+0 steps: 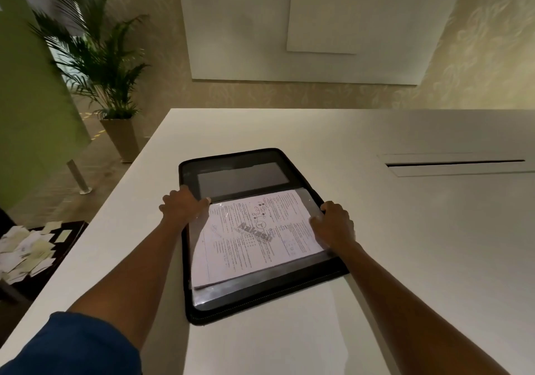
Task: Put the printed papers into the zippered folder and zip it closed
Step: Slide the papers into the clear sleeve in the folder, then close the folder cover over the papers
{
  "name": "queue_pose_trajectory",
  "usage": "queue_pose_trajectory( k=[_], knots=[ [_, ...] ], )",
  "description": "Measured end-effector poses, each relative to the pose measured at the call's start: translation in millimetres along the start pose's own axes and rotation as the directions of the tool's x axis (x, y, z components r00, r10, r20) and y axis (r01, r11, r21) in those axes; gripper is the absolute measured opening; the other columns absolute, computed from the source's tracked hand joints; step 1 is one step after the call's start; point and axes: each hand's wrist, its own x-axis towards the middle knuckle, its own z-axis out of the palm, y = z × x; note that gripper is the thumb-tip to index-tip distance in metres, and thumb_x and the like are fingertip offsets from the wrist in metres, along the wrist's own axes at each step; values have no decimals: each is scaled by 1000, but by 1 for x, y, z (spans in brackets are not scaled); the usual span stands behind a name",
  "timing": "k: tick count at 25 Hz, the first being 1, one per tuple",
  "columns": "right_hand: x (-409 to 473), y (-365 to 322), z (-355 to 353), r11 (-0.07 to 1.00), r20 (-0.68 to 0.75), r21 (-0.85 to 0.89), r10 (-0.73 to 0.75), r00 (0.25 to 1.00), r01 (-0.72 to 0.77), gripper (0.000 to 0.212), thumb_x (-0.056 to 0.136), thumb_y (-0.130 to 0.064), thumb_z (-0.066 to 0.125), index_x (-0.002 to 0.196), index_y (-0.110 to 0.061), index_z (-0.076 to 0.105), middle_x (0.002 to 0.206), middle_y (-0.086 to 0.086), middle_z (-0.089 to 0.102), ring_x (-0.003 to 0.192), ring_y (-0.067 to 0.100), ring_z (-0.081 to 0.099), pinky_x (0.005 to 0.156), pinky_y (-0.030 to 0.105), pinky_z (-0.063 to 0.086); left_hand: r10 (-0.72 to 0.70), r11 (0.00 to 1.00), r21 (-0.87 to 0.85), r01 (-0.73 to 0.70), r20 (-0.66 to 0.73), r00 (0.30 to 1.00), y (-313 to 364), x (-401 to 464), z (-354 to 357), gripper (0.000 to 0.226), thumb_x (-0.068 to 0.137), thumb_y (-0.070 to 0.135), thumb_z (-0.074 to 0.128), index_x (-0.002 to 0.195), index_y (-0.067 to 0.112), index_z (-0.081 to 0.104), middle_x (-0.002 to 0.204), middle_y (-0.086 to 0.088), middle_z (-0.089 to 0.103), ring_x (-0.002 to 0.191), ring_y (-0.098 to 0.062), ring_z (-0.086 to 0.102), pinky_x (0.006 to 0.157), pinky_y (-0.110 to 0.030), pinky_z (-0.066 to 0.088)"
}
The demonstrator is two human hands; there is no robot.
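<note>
Zippered folder (231,177) lies open flat on the white table (405,230), spine running left to right, far half showing a dark inner pocket, near half holding the printed papers (249,241). The papers sit askew on the near half, under or inside what looks like a clear plastic sleeve; from this view I cannot tell which. Left hand (183,205) rests at the left edge near the spine, fingers curled over the folder's edge and thumb reaching toward the papers' far left corner. Right hand (333,224) lies at the right edge of the stack, fingers bent down onto the papers and sleeve, seemingly pressing or squaring them; whether it pinches anything is not clear. Judged step: papers are in place or nearly so, being seated; folder not yet shut, zip not yet run. Next move likely calls for straightening the stack so no corner overhangs the zip track, then folding the far half over the near one and finding the zip pull, which I cannot make out here. Off the table to the left: a potted palm (95,65) and scattered paper slips (26,250).
</note>
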Motion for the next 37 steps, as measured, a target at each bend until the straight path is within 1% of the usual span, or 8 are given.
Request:
queue_pose_trajectory(
  k=[3, 6, 11, 16, 20, 26, 30, 37],
  knots=[
    [-4, 3, 2, 1000, 19, 9, -26, 999, 26, 47, 86, -39, 62, 125, -16, 52, 119, 6, 61, 105, 23, 58, 90, 43, 52, -108, 977, -181, 110, 26, 994, -3, 16, -4, 66, 81, 49, 72, 125, 3, 52, 125, -21, 59, 113, -39, 57, 95, -47, 49],
    [-7, 6, 4, 999, 16, 19, -27, 1000, 27, 48, 84, -40, 65, 124, -16, 52, 120, 5, 60, 99, 18, 55, 86, 39, 51, -209, 843, -485, 232, 101, 973, -11, 28, -7, 50, 78, 31, 80, 105, -2, 54, 114, -24, 62, 94, -37, 59, 74, -40, 52],
    [-7, 6, 7, 999, -2, 26, -33, 999, 33, 50, 85, -39, 66, 127, -16, 52, 124, 4, 59, 109, 22, 56, 92, 40, 47, -167, 713, -673, 198, 111, 980, -20, 25, -6, 38, 83, 22, 77, 111, 1, 63, 110, -20, 67, 93, -35, 64, 81, -42, 54],
    [-7, 6, 3, 997, 10, 62, -54, 998, 54, 49, 85, -36, 68, 127, -14, 53, 126, 5, 59, 111, 23, 57, 97, 43, 49, -102, 625, -777, 72, 9, 995, -23, 3, -6, 39, 89, 16, 72, 121, 8, 51, 120, -14, 62, 98, -26, 60, 80, -33, 52],
    [-4, 7, -1, 994, 32, 86, -70, 997, 67, 51, 85, -36, 68, 129, -15, 52, 128, 5, 59, 114, 23, 56, 99, 46, 49, -75, 648, -760, -45, -124, 989, -22, -21, -4, 34, 92, 19, 68, 120, 12, 49, 124, -14, 62, 109, -33, 62, 93, -43, 54],
    [9, 5, -3, 987, 72, 97, -135, 988, 128, 47, 86, -34, 67, 124, -12, 53, 122, 6, 61, 107, 23, 58, 93, 38, 50, -210, 657, -751, -69, -271, 939, -16, -50, 8, 39, 92, 20, 67, 125, 10, 49, 129, -14, 61, 118, -37, 59, 99, -46, 50],
    [19, -2, 1, 979, 20, -51, -198, 980, 199, 41, 88, -36, 60, 120, -12, 52, 121, 7, 59, 112, 23, 54, 99, 41, 43, -315, 646, -761, -49, -324, 892, -8, -66, 15, 38, 92, 20, 68, 124, 13, 49, 128, -14, 61, 116, -37, 60, 96, -43, 49],
    [20, 1, -5, 997, -35, -70, -16, 999, 14, 49, 87, -28, 55, 131, -8, 46, 139, 14, 44, 130, 38, 38, 110, 53, 28, -422, 623, -781, -36, -375, 825, 8, -95, 25, 33, 90, 19, 70, 117, 14, 51, 119, -14, 67, 106, -36, 65, 88, -37, 50]
  ],
)
